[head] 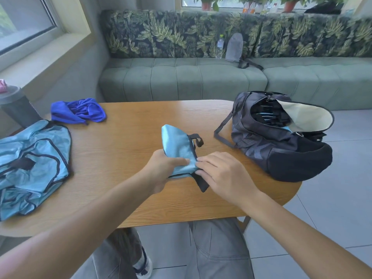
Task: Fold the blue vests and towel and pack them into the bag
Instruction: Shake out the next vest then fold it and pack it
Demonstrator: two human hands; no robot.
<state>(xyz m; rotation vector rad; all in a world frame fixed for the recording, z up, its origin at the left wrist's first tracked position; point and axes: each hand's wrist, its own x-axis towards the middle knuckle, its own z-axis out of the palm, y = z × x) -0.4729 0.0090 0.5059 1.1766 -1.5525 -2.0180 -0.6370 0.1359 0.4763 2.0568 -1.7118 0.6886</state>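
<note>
The left hand [161,170] grips a light-blue vest [178,150], folded into a small bundle just above the table [124,141]; the right hand [223,172] pinches its near edge, beside a black strap. Unfolded vests [30,168] lie far left, the towel [80,110] behind them. Folding looks nearly done; next, probably, the bundle goes right into the open bag [281,135].
</note>
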